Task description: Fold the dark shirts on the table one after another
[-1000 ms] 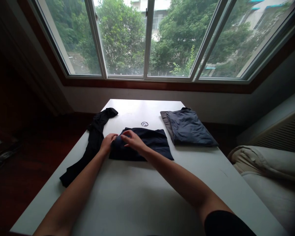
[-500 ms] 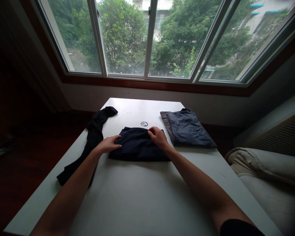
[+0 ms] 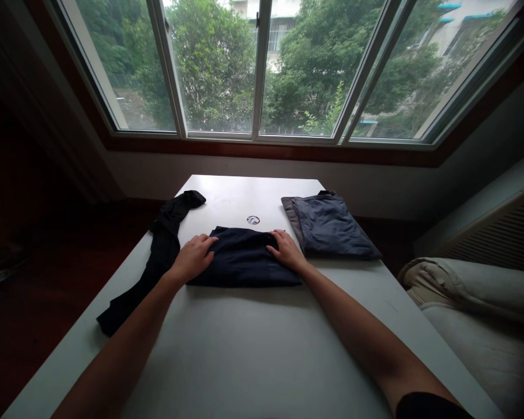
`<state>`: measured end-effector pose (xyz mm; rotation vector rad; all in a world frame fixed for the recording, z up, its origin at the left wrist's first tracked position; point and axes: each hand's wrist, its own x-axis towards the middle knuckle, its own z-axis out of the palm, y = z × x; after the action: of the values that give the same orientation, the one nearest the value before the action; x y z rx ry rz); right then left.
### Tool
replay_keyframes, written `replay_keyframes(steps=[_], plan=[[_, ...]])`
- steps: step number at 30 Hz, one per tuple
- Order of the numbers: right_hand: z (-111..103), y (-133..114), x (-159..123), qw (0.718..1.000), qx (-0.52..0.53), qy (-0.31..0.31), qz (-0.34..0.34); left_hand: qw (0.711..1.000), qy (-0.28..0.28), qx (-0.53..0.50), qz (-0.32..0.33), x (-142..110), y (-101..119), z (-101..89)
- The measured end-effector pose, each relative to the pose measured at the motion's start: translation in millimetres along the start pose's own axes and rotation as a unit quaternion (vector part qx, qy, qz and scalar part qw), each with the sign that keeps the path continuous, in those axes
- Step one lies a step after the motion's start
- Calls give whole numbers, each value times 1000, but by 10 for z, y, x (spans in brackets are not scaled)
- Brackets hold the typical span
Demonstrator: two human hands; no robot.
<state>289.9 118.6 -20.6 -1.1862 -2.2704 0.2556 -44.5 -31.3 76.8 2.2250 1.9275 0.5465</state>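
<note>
A folded dark navy garment [image 3: 244, 259] lies flat in the middle of the white table. My left hand [image 3: 194, 257] rests on its left side, thumb apart from the fingers. On the garment's far right part lies my right hand [image 3: 287, 250], fingers stretched forward and thumb pointing inward. Both hands touch the cloth without visibly pinching it. To the left, a crumpled black garment [image 3: 163, 244] stretches along the table's edge, partly behind my left forearm. Folded grey-blue clothes [image 3: 334, 227] are stacked at the right.
The white table [image 3: 244, 349] reaches toward a wall under a wide window [image 3: 257, 75]. A small round emblem [image 3: 253, 220] marks its surface beyond the navy garment. Pale bedding [image 3: 475, 297] lies right of the table, near a slatted panel [image 3: 502, 233].
My left hand has turned and moved slightly forward along the garment's left side. My right fingers have uncurled and spread onto its far right part. The view has shifted a little.
</note>
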Motion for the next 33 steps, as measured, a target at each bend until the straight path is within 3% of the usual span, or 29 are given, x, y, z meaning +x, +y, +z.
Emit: replay_keyframes(steps=[1,6,9,12,18,22,27,30,33], plan=[[6,24,7,1000,1,2,3,999,15,1,37,-30,207,47],[-63,228,80,998,55,20,34,964,-35,2,265,-239,1146,487],[-110,292,86,995,88,23,37,942,-30,43,330,-258,1480,768],[-119,285,48,994,109,17,18,937,-20,85,338,-161,1658,957],[-68,337,57,990,113,64,55,937,-45,134,320,1,1681,1025],[-52,414,89,982,171,45,67,936,-97,113,319,-50,1533,869],[-87,390,59,991,129,-16,-9,945,-149,110,270,-226,1319,605],[-132,337,48,993,110,-33,4,949,-143,108,260,-339,1293,542],[-186,264,26,997,61,-32,29,951,-114,105,267,-406,1357,604]])
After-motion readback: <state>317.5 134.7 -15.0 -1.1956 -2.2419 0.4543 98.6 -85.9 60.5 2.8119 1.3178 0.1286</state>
